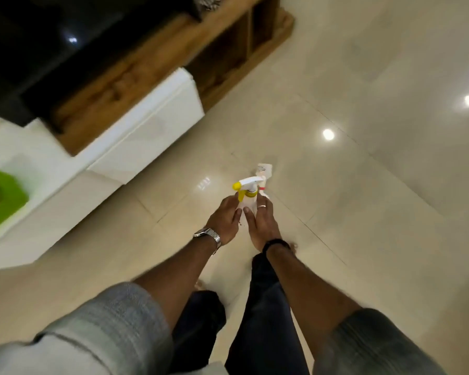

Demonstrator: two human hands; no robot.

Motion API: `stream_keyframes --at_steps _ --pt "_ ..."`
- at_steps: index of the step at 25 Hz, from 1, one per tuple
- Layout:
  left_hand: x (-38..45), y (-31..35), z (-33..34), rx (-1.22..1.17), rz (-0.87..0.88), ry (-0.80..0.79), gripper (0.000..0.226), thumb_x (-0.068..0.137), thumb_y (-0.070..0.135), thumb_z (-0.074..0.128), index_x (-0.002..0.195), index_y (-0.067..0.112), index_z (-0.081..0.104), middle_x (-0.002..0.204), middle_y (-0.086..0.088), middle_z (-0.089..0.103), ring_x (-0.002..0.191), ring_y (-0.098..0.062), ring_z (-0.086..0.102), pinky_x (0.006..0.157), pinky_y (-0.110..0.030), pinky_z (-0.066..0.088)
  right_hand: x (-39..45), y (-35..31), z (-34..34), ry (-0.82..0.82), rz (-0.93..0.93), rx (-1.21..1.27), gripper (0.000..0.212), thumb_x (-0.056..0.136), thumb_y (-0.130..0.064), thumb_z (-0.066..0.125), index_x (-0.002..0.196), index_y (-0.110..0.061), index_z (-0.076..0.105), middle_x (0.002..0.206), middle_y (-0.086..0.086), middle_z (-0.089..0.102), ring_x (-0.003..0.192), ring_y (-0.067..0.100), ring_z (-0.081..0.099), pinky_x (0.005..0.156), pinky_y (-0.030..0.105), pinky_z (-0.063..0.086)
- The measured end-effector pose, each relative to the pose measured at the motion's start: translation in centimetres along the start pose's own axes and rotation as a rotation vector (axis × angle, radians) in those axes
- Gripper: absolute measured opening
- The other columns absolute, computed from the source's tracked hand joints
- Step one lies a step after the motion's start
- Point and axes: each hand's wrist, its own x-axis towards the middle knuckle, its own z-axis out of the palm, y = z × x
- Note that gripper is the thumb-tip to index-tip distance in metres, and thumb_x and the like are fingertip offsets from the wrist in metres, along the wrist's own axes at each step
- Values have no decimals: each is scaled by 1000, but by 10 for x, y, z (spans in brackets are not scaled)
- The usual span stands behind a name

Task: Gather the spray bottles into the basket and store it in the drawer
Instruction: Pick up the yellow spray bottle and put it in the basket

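Both my hands hold spray bottles in front of me above the tiled floor. My left hand (pixel 224 219) grips a white spray bottle with a yellow nozzle and collar (pixel 248 189). My right hand (pixel 261 219), wearing a ring, is closed around a second white bottle with a red collar (pixel 263 175) just behind the first; most of its body is hidden. A green basket (pixel 0 194) rests on the white unit at the far left edge, well away from my hands. No open drawer shows.
A low white cabinet (pixel 146 131) runs diagonally on the left, with a wooden shelf unit (pixel 228 50) and a dark screen (pixel 38 36) behind it. Glossy beige floor tiles (pixel 363 158) spread to the right. My legs and feet are below my hands.
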Motion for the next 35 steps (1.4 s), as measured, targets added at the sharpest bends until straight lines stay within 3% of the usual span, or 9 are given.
stream_keyframes --at_steps 8,11,15,21,25,32,35 --pt "-178 -119 -165 -146 -219 457 48 102 24 38 149 14 34 136 -12 49 117 -30 55 99 -40 46 -59 -203 152 -345 -385 -225 55 102 -45 44 150 -19 32 154 2 31 121 30 59 96 36 48" --pt "-233 -163 -209 -176 -332 591 51 101 25 40 150 18 30 134 -8 50 114 -26 56 96 -41 48 -75 -268 219 -469 -475 -264 55 99 -51 47 145 -21 40 147 1 39 121 25 59 92 29 45" --pt "-276 -218 -251 -232 -497 708 46 101 24 41 146 13 38 130 -9 52 114 -27 56 95 -39 48 -83 -328 302 -623 -554 -324 55 99 -50 49 145 -21 42 147 2 40 123 24 58 99 30 47" --pt "-284 -300 -312 -279 -703 745 47 100 26 43 145 14 37 133 -9 53 118 -27 56 96 -38 48 -55 -389 411 -814 -605 -379 48 101 -36 53 143 -15 45 144 7 46 124 27 57 103 35 46" --pt "-270 -351 -359 -336 -747 726 54 99 29 45 150 18 30 135 -8 53 120 -27 55 96 -38 47 -19 -430 463 -865 -615 -417 49 99 -40 55 142 -18 47 139 8 51 123 28 57 101 37 47" --pt "-239 -457 -443 -332 -681 640 63 100 29 46 156 19 19 154 -8 39 136 -27 45 110 -37 40 50 -488 563 -807 -610 -444 47 98 -39 57 137 -13 51 133 12 56 120 29 58 96 33 46" --pt "-225 -520 -475 -314 -640 549 70 98 32 48 157 17 12 158 -9 33 140 -29 41 112 -41 38 76 -504 621 -736 -586 -456 45 98 -41 58 134 -14 52 130 9 57 114 29 60 86 29 44"
